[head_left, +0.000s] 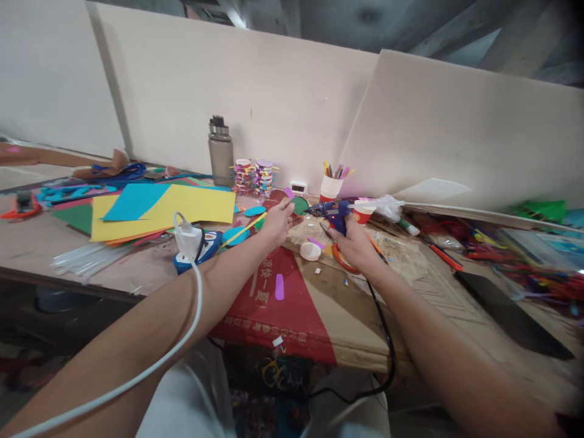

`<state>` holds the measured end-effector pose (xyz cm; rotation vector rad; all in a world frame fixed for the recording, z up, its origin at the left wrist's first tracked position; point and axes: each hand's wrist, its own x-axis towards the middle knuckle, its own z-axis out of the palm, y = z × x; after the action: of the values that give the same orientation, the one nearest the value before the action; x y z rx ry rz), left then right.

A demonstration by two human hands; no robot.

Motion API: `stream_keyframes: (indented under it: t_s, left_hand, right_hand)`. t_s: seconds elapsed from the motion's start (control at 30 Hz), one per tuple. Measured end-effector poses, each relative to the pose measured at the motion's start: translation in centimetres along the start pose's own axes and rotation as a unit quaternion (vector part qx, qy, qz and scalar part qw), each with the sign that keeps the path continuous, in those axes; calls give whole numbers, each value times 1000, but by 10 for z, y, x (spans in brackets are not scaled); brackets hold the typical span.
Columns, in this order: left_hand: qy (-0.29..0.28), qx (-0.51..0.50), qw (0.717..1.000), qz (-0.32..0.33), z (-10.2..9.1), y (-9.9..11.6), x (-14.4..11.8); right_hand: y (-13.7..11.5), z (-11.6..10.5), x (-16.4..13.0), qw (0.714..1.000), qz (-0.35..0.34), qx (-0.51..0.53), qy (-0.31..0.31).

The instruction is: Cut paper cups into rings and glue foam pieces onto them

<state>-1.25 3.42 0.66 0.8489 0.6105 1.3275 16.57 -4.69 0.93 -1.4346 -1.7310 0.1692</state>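
Note:
My right hand is wrapped round a blue hot glue gun, whose nozzle points left toward my other hand. Fingers pinched, my left hand has a small purple paper strip at its fingertips. Just beyond those fingertips is a green paper disc; whether they touch it I cannot tell. Below the glue gun sit a small white round lid or cup and orange-handled scissors, partly hidden by my right hand. Another purple strip lies on the red cardboard.
Coloured paper sheets, clear glue sticks and a blue power socket lie left. Behind stand a bottle, two decorated paper-cup stacks and a pen cup. A black cable hangs over the front edge.

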Motion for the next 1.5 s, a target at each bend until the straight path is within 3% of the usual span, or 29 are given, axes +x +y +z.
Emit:
stream_keyframes:
  t_s: [0.7, 0.93, 1.27, 1.5]
  left_hand:
    - [11, 14, 1000, -10, 8, 5, -8]
    - [-17, 20, 1000, 7, 3, 2, -4]
    - [-14, 28, 1000, 3, 4, 2, -5]
    - [-6, 21, 1000, 2, 5, 3, -5]
  right_hand:
    - [-4, -3, -1, 1000, 23, -5, 13]
    - [-4, -2, -2, 1000, -11, -7, 0]
    - [-6, -3, -2, 1000, -9, -12, -5]
    - [-8, -4, -6, 999, 5, -31, 17]
